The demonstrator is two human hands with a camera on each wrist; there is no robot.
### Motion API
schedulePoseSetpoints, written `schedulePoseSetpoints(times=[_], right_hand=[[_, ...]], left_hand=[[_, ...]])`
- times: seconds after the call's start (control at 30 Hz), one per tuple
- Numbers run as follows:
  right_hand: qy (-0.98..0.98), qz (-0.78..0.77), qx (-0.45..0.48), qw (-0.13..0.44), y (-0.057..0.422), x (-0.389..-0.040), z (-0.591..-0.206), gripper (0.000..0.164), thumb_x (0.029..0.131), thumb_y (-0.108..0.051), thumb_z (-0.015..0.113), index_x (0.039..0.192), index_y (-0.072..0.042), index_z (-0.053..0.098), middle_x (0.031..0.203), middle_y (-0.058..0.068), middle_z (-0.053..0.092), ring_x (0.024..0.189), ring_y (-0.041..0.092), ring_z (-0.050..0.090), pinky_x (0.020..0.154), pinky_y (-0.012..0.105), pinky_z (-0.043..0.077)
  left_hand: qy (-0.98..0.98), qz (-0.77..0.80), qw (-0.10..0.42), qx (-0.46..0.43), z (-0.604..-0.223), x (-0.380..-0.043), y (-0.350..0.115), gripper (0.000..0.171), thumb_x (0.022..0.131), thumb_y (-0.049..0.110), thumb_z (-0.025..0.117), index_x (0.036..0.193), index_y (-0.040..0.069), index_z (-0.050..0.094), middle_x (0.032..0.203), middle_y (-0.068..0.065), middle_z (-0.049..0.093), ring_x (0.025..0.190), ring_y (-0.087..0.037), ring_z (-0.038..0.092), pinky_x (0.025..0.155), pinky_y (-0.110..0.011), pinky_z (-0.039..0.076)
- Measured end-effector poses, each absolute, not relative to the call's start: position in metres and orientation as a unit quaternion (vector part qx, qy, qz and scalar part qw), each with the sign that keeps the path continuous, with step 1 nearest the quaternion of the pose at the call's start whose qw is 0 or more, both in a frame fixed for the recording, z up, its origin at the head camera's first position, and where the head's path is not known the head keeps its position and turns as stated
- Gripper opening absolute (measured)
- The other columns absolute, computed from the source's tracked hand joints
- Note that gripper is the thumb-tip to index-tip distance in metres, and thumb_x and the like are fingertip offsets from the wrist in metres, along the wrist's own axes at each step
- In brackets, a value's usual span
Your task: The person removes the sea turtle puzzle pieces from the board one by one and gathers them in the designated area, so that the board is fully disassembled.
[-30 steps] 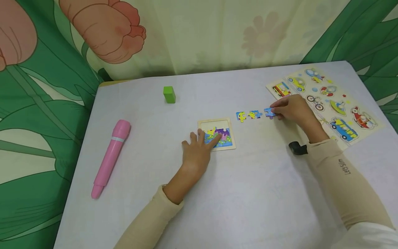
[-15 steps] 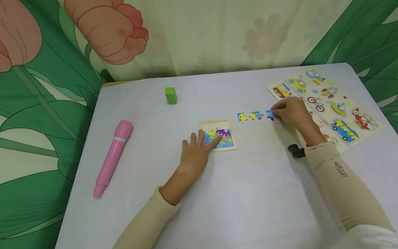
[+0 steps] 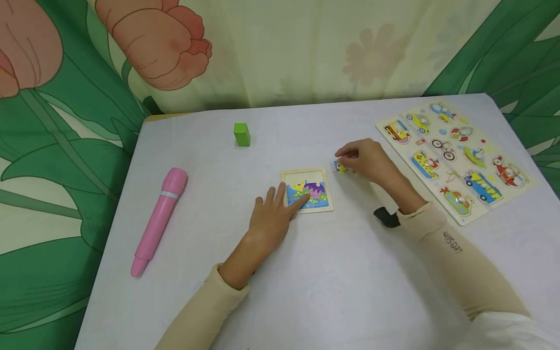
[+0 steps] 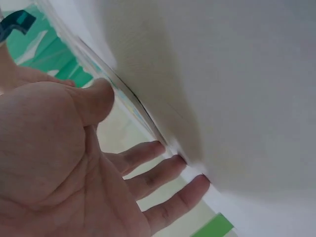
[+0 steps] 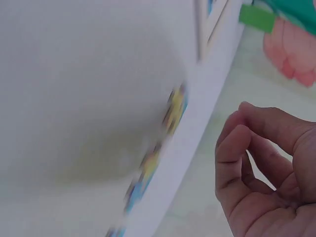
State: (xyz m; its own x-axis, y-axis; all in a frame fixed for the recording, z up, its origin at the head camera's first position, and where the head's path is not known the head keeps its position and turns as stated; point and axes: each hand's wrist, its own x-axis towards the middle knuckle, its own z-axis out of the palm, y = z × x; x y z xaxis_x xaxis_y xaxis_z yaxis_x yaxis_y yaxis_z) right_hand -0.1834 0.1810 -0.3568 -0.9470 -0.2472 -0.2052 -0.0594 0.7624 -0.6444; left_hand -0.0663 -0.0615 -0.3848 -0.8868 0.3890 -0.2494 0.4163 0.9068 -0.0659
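Note:
My left hand lies with fingers spread over the left and lower part of a small wooden jigsaw puzzle. Its fingertips touch the frame, and one finger reaches across the purple and yellow picture. Bare wood shows along the puzzle's top. Just right of the frame, my right hand hovers with curled fingers above a yellow-and-blue jigsaw piece. In the right wrist view its thumb and finger come together with nothing seen between them. That view shows the yellow piece and other loose pieces in a row on the table.
A large vehicle puzzle board lies at the right of the white table. A green block stands at the back left, and a pink toy microphone lies on the left. A patterned curtain hangs behind.
My right hand has left the blue jigsaw piece and moved left, over the yellow piece, hiding the others in the head view. My left hand stays on the puzzle.

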Motion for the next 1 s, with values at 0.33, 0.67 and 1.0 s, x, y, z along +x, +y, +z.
schedulePoseSetpoints(times=[0.33, 0.67, 1.0], right_hand=[[0.894, -0.354, -0.179, 0.207, 0.120, -0.178, -0.376, 0.020, 0.098, -0.011, 0.071, 0.115, -0.002, 0.077, 0.109, 0.011, 0.074, 0.093, 0.023, 0.064, 0.084, 0.038, 0.051], [0.891, -0.321, -0.214, 0.239, 0.107, -0.170, -0.384, 0.017, 0.094, -0.015, 0.077, 0.110, -0.008, 0.079, 0.103, 0.004, 0.070, 0.080, 0.019, 0.061, 0.076, 0.035, 0.050], [0.875, -0.330, -0.233, 0.266, 0.106, -0.173, -0.383, 0.015, 0.095, -0.011, 0.075, 0.109, -0.006, 0.075, 0.085, 0.004, 0.068, 0.060, 0.016, 0.056, 0.069, 0.034, 0.047]], left_hand=[[0.967, -0.041, 0.103, 0.231, -0.390, -0.065, -0.076, 0.052, 0.110, 0.035, 0.047, 0.160, 0.042, 0.034, 0.165, -0.017, 0.029, 0.146, -0.034, 0.038, 0.098, -0.044, 0.046], [0.965, -0.062, 0.094, 0.237, -0.386, -0.064, -0.074, 0.053, 0.109, 0.037, 0.049, 0.160, 0.043, 0.035, 0.164, -0.016, 0.030, 0.146, -0.034, 0.039, 0.098, -0.043, 0.046], [0.968, -0.047, 0.091, 0.230, -0.385, -0.063, -0.074, 0.051, 0.109, 0.038, 0.050, 0.158, 0.043, 0.038, 0.163, -0.016, 0.032, 0.144, -0.034, 0.041, 0.096, -0.043, 0.046]])
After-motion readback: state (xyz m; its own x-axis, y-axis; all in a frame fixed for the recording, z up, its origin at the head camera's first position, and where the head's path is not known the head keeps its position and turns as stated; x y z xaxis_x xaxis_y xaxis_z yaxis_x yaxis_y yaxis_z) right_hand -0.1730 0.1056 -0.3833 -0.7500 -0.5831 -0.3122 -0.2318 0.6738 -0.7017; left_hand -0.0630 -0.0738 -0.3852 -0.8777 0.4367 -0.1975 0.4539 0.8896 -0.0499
